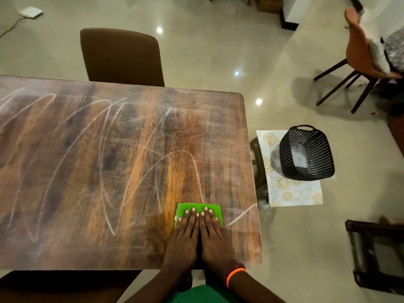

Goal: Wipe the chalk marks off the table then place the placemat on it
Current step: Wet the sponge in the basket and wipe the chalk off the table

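Note:
A dark wooden table (65,193) fills the left and middle of the view, covered with looping white chalk marks (102,149). Near its front right corner lies a folded green cloth (199,207). My left hand (185,235) and my right hand (215,235) press flat on the cloth side by side, fingers straight. To the right of the table, a pale placemat (293,193) with gold flower patterns lies on a low stool, partly under a black basket.
The black plastic basket (306,153) sits on the placemat's far end. A brown chair (122,55) stands behind the table, an orange chair (363,55) at the far right, and a dark stool (376,254) at the near right on the tiled floor.

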